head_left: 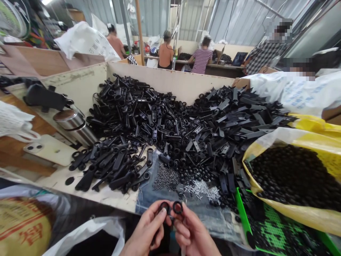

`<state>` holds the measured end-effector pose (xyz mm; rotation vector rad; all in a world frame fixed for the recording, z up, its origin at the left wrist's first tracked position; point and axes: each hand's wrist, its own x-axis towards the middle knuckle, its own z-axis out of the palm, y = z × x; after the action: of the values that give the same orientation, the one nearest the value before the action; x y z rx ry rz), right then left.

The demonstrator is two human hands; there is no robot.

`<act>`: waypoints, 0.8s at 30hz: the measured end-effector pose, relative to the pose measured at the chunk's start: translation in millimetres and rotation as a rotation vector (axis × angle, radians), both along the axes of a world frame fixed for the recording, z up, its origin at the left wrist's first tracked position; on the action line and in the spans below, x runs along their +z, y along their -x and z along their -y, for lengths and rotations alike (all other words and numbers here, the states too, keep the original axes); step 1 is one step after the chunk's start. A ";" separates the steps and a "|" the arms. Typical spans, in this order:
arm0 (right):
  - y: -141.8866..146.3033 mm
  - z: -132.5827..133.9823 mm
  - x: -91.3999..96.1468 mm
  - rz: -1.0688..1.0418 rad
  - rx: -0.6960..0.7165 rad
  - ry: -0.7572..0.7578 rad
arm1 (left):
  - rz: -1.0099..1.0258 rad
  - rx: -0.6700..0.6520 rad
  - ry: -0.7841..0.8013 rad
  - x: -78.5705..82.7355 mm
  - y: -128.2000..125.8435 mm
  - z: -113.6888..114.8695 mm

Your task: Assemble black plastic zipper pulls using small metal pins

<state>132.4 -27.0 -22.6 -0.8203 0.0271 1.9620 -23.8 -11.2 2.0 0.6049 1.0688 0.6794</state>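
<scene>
At the front edge of the table my left hand [147,227] pinches a black plastic part with a ring-shaped end [165,204]; the rest of it is hidden by my fingers. Close beside it, my right hand [193,229] is closed on a black plastic ring [181,207], held upright between thumb and fingers. Just beyond both hands, on a blue denim cloth [170,195], lie a heap of small dark screws [165,176] and a scatter of silver pins [204,189]. Black ring-ended parts [114,163] are piled to the left of them.
Large heaps of black plastic pieces [234,113] fill the table's back. A steel flask [77,126] and a phone [50,149] stand left. At right are a yellow-white sack [266,137] of small black pieces and a green tray [243,213]. Several people work beyond the partition [173,78].
</scene>
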 end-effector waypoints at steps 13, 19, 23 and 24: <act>3.2 5.4 -5.7 0.096 0.009 -0.064 | 0.092 0.167 0.119 -8.2 2.1 2.7; 4.7 8.9 -25.9 0.114 0.026 -0.074 | 0.120 0.151 0.092 -7.9 3.3 2.8; 3.5 10.4 -24.8 0.170 0.053 -0.078 | 0.123 0.158 0.092 -10.9 3.3 3.5; 3.3 10.5 -22.5 0.180 0.065 -0.081 | 0.121 0.154 0.087 -12.6 3.1 3.7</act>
<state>129.2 -37.5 -45.0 -0.9515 -0.1861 1.9287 -27.0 -14.9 -10.6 0.4045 1.0336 0.7899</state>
